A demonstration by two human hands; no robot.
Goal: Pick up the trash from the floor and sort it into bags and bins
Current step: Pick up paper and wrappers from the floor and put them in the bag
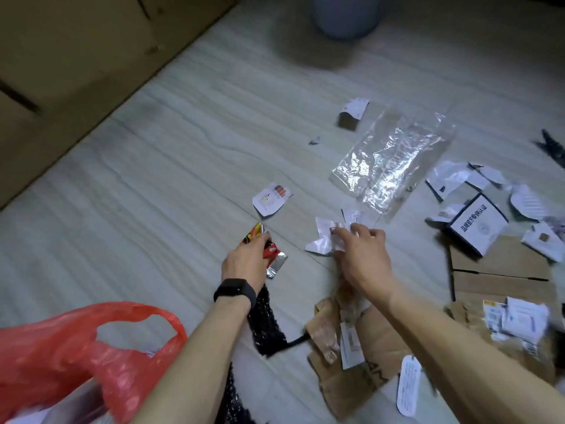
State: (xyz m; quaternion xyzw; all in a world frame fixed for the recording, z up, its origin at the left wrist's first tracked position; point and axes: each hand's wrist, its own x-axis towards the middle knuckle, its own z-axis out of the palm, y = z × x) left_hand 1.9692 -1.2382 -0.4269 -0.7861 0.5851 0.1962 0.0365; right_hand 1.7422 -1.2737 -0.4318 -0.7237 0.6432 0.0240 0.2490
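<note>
My left hand (244,260), with a black band on the wrist, is closed around a red and silver snack wrapper (273,258) and a black plastic strip (266,322) that hangs down from it. My right hand (360,255) presses on crumpled white paper scraps (324,240) on the floor, its fingers closing over them. A red plastic bag (76,347) gapes open at the lower left. A small printed card (270,198) lies just beyond both hands.
A clear plastic sheet (394,160) lies farther right. Torn brown cardboard (360,362) and white labels (477,228) litter the right side. A grey bin (345,15) stands at the top. A brown wooden cabinet (76,56) fills the upper left.
</note>
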